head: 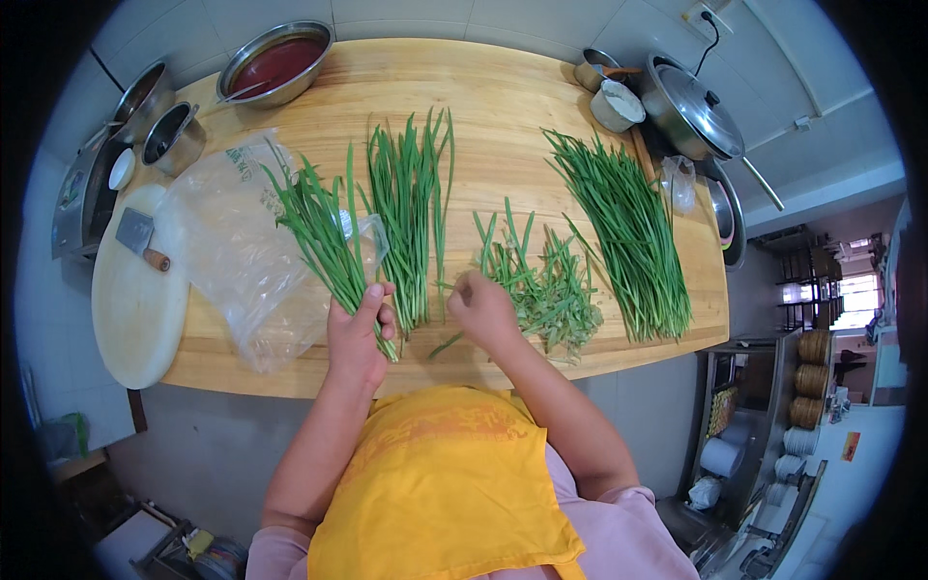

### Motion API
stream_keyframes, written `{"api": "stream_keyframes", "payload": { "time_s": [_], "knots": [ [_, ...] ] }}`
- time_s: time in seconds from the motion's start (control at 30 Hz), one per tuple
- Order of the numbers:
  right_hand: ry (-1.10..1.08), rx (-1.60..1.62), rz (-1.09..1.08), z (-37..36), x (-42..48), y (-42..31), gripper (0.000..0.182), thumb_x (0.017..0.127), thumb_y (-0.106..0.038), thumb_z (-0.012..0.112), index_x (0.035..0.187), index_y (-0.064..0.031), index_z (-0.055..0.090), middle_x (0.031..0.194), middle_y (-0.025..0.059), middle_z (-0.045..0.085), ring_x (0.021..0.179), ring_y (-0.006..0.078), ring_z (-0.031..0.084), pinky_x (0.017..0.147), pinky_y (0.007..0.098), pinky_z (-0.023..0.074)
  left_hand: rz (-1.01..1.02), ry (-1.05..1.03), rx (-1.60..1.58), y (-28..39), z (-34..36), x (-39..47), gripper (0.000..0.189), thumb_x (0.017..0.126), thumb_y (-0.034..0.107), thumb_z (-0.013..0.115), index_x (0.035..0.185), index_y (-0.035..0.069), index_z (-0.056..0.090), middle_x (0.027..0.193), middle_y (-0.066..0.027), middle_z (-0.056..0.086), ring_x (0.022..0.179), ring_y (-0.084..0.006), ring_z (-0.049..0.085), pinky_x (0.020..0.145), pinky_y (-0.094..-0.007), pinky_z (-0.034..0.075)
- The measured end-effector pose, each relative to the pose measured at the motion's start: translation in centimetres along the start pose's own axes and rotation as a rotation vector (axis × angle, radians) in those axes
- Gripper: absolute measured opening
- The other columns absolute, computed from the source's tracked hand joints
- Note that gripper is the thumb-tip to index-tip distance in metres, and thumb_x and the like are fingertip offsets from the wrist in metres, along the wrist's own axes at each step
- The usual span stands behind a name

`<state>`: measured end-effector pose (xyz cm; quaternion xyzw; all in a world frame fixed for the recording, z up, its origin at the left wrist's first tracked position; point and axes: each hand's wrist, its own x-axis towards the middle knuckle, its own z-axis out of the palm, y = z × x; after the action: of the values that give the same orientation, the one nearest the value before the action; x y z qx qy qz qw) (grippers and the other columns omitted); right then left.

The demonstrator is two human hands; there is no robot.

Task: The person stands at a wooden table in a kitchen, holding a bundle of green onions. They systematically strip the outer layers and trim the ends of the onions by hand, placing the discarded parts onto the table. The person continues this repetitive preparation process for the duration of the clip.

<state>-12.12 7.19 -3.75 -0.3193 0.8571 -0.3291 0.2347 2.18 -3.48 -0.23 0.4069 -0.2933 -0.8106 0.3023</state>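
Observation:
My left hand (pixel 362 326) grips a bunch of green garlic chives (pixel 319 225) near its pale stem ends, the leaves fanning up and to the left. Fingers curled, my right hand (pixel 482 308) is at the left edge of a heap of trimmed chive scraps (pixel 558 297); a thin green piece is at its fingertips, but whether it is pinched cannot be told. Between the hands and farther back lies another chive bunch (pixel 409 217). A larger, neat pile of chives (pixel 627 232) rests on the right of the wooden table (pixel 500 94).
A clear plastic bag (pixel 239 268) spreads at left beside a round white board (pixel 138 319) bearing a scraper (pixel 141 235). Behind stand a steel bowl of red sauce (pixel 279 69) and a steel pot (pixel 174 138). At back right are a white-filled container (pixel 618 106) and a lidded pan (pixel 692 109).

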Motion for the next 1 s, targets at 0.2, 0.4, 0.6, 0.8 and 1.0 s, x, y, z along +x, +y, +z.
{"api": "stream_keyframes", "payload": {
  "time_s": [0.2,0.4,0.6,0.8,1.0],
  "knots": [
    [-0.05,-0.572,-0.067,2.9,1.0,0.5,0.023,0.076,-0.025,0.061,0.082,-0.0023,0.058,0.077,0.0145,0.063,0.071,0.0328,0.062,0.064,0.0411,0.0508,-0.027,-0.011,0.023,-0.3,0.5,-0.4,0.021,0.085,0.006,0.062,0.1,0.009,0.047,0.089,-0.0055,0.056,0.061,-0.0077,0.047,0.046,-0.021,0.04],
    [-0.036,-0.149,-0.006,0.2,0.0,-0.1,0.024,0.076,-0.026,0.062,0.08,-0.0023,0.059,0.076,0.0159,0.062,0.072,0.0333,0.062,0.063,0.0407,0.0511,-0.026,-0.017,0.071,-0.7,-0.2,-0.2,0.023,0.084,0.005,0.062,0.102,0.007,0.048,0.089,-0.0064,0.06,0.061,-0.0076,0.046,0.047,-0.0209,0.039],
    [-0.087,-0.591,-0.146,1.2,-0.2,-0.8,0.02,0.075,-0.024,0.061,0.079,-0.0041,0.061,0.074,0.0126,0.063,0.068,0.0287,0.063,0.061,0.0386,0.0514,-0.034,-0.022,0.082,-1.0,1.1,-0.2,0.021,0.085,0.004,0.061,0.102,0.006,0.048,0.092,-0.0083,0.063,0.06,-0.0075,0.046,0.047,-0.0213,0.039],
    [-0.076,-0.691,-0.209,2.0,0.6,0.7,0.014,0.075,-0.019,0.059,0.081,-0.0067,0.062,0.073,0.0127,0.064,0.069,0.0265,0.064,0.059,0.0375,0.0516,-0.046,-0.016,0.082,-0.8,0.6,-0.4,0.022,0.085,0.002,0.059,0.103,0.006,0.047,0.092,-0.0098,0.063,0.06,-0.0074,0.046,0.047,-0.0211,0.038],
    [-0.02,-0.483,0.007,0.1,0.4,-0.2,0.015,0.075,-0.017,0.057,0.081,-0.0035,0.057,0.074,0.0153,0.064,0.069,0.0307,0.064,0.06,0.0412,0.0508,-0.069,-0.046,0.103,-1.4,0.3,0.0,0.021,0.085,0.002,0.058,0.103,0.006,0.047,0.093,-0.0102,0.063,0.06,-0.0072,0.046,0.046,-0.0207,0.038]
  ]
}}
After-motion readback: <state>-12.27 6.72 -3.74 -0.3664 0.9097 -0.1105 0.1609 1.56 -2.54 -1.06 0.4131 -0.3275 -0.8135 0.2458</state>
